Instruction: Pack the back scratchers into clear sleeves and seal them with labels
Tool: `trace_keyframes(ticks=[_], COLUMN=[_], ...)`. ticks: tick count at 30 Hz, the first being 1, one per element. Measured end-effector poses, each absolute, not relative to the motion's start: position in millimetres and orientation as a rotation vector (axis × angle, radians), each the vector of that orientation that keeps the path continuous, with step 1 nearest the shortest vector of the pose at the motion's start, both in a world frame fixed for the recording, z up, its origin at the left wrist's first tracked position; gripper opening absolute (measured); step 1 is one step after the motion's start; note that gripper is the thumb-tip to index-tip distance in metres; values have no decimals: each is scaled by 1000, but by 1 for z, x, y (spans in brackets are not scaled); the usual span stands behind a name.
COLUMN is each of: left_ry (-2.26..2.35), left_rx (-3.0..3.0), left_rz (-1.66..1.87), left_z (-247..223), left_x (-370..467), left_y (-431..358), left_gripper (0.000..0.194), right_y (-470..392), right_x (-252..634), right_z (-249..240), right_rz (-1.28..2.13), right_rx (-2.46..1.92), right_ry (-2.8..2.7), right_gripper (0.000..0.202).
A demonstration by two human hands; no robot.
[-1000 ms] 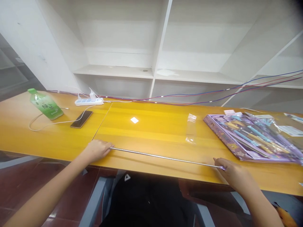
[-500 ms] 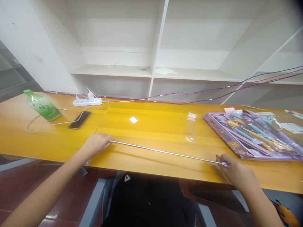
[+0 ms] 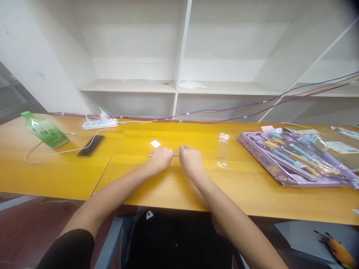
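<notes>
My left hand (image 3: 162, 160) and my right hand (image 3: 192, 160) are close together above the middle of the table. Between them shows a short piece of a thin metal telescopic rod (image 3: 176, 154), now much shorter. A purple end of it sticks out to the left of my left hand. Both hands are closed around the rod, and my fingers hide most of it. Just behind my left hand lies a small white paper square (image 3: 155, 144). To the right of my right hand lies a clear plastic wrapper (image 3: 223, 151).
A purple patterned box (image 3: 258, 158) of plastic-wrapped pens sits at the right. On the left are a green bottle (image 3: 46, 130), a phone (image 3: 91, 146) and a white power strip (image 3: 99, 124). Red and blue cables (image 3: 224, 110) run along the back by white shelves (image 3: 134, 85).
My hands were wide apart, holding the long rod stretched between them. They have come together and the rod has slid shorter. The view has shifted slightly.
</notes>
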State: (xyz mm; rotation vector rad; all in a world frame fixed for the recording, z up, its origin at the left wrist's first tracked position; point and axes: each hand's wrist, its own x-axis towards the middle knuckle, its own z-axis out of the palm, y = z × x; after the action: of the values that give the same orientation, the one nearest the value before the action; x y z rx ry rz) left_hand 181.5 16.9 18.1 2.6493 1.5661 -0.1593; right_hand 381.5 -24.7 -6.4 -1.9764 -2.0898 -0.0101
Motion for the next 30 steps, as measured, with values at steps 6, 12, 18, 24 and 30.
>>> trace_keyframes(ticks=[6,12,18,24,30], left_ry=[1561,1464,1445,1382,1386], left_rx=[2682,2663,2656,2677,2661], left_rz=[-84,15,73,117,109], left_z=[-29,-47,-42,-39,-39], left_x=[175,169,169,164,162], left_y=[27,32,30,30,30], left_gripper=[38,38,35,40,41], right_y=[17,17,19,25,10], right_x=[359,386,384,423,514], right_z=[-48,-68,-67,-63,-49], right_rz=[220,399,416,270,-36], right_rx=[-1748,-1545,-1589,-1704,-2342], right_ry=[-2293,-2202,-2072,-1973,-1342], right_gripper=[12,11,9,21,44])
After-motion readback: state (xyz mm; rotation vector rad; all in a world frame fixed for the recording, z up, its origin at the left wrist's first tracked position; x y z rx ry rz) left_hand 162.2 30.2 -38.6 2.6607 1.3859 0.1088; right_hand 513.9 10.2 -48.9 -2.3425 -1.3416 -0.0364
